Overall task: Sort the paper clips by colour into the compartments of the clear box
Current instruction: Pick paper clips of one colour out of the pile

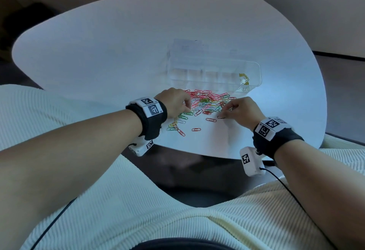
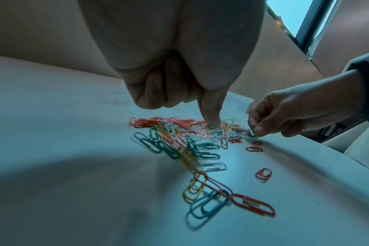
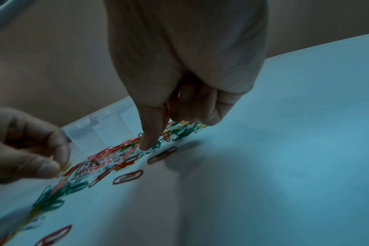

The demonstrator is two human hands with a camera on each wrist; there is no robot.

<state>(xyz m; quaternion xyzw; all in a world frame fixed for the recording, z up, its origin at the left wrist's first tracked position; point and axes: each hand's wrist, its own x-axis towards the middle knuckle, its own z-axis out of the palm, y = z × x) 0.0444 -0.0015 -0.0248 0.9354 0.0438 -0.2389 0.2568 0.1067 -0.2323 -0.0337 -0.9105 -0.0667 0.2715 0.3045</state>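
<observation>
A heap of coloured paper clips point(image 1: 205, 103) lies on the white table point(image 1: 118, 42), just in front of the clear compartment box point(image 1: 213, 72). Yellow clips point(image 1: 244, 79) sit in the box's right end compartment. My left hand point(image 1: 188, 107) is at the heap's left side, its fingers curled and thumb and forefinger pinching a yellow clip point(image 3: 64, 165). My right hand point(image 1: 224, 113) is at the heap's right edge. Its thumb and forefinger point(image 2: 261, 130) close on a green clip point(image 2: 252, 134) that still lies on the table. Its other fingers are curled in.
Stray clips lie toward me from the heap: a red one point(image 1: 196, 129), a pink one point(image 1: 211, 119), and a green and yellow cluster point(image 1: 174, 126). The table's near edge point(image 1: 197, 152) is close behind them. My lap is below.
</observation>
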